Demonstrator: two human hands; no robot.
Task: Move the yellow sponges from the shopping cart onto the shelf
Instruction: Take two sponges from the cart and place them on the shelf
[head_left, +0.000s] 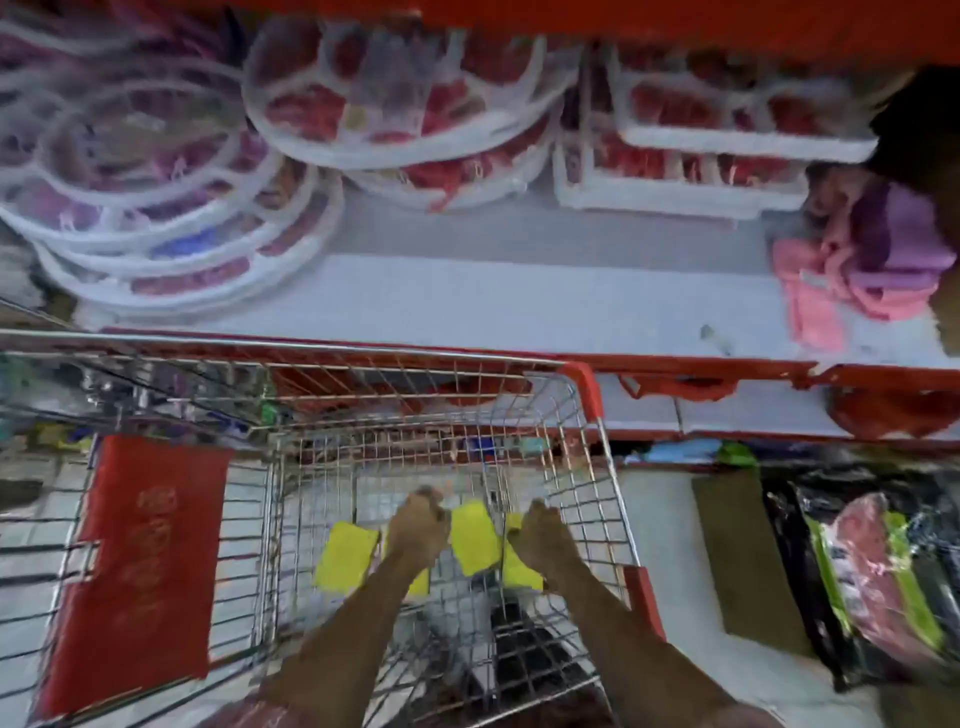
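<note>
Several flat yellow sponges lie on the floor of the wire shopping cart (582, 395): one at the left (345, 558), one in the middle (474, 535), one at the right (522, 571). Both my arms reach down into the basket. My left hand (418, 525) is down between the left and middle sponges, its fingers curled and blurred. My right hand (543, 535) rests over the right sponge with its fingers bent down on it. Whether either hand grips a sponge is unclear. The grey shelf board (519, 306) with a red front lip runs just beyond the cart.
Stacks of round white-rimmed wrapped trays (171, 208) and square ones (701, 156) fill the shelf's back. Pink and purple cloths (862, 260) lie at its right end. A red child-seat flap (140, 566) is on the cart's left. Wrapped packages (878, 577) lie low at right.
</note>
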